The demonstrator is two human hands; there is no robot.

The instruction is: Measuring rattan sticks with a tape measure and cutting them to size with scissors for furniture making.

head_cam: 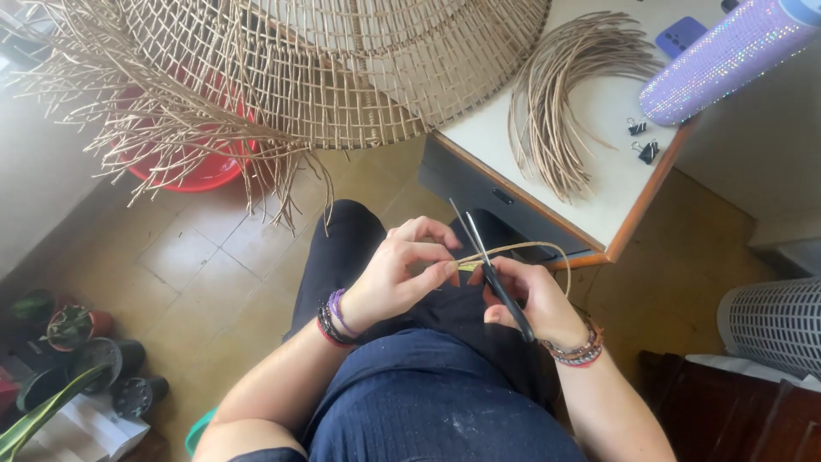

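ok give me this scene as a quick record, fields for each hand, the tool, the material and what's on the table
left hand: pinches a thin cane strand
right hand: grips black-handled scissors, blades open at the strand
strand: loops out to the right of the hands
table: bundle of cut cane strands, two binder clips, a purple phone, a glittery purple tube
above: large woven cane piece with loose ends
floor: red basin, potted plants

We look steeply down from the head (only one view), close above lap, floor and table corner [609,248].
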